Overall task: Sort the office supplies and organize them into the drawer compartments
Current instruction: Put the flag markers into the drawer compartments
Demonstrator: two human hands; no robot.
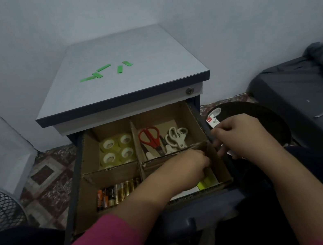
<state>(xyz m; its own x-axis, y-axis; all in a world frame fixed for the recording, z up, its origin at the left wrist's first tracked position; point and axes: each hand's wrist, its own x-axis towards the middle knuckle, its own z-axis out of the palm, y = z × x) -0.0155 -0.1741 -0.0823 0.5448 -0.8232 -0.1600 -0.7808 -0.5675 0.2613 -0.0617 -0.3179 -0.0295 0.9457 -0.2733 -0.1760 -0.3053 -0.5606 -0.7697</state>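
White-and-red staple pack — label reading "STAPL" — sits pinched in the right hand, while the left hand — grip hidden — reaches into the drawer.

4 tape rolls, 2 scissors, batteries, perhaps sorted.

Pretty dim, bluish, flat light with soft shadows; slightly grainy and soft, edges bend from the wide lens.
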